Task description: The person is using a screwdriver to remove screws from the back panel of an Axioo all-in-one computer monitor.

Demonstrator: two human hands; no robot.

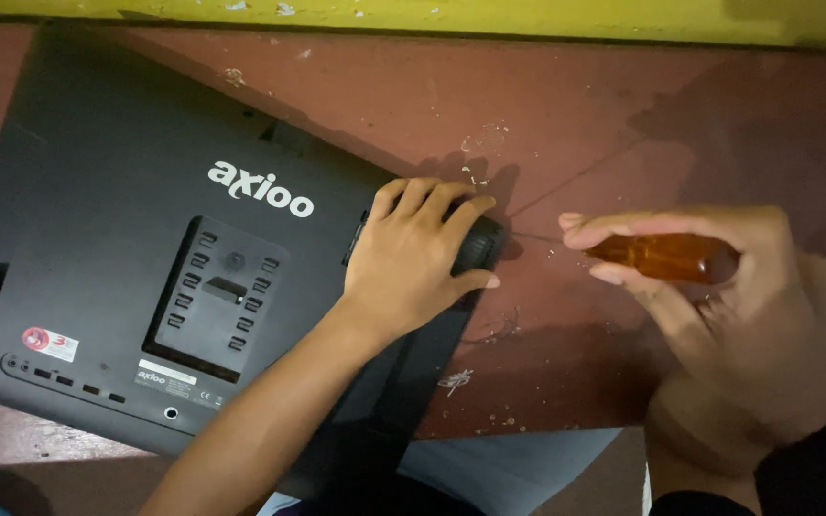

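Reddish-brown scuffed worktop (pixel 623 124) under a yellow wall (pixel 528 19); our left hand (pixel 413 263) lies open on the black computer (pixel 126 239), right hand (pixel 719 306) gripping an amber screwdriver (pixel 662 256).

A monitor (pixel 145 258) lies face down on the table (pixel 604 124), on its left part. The left hand (pixel 413 258) rests on the monitor's right corner. To the right, apart from the monitor, the right hand (pixel 719 315) holds a screwdriver (pixel 662 256) above the table, its shaft pointing left toward that corner.
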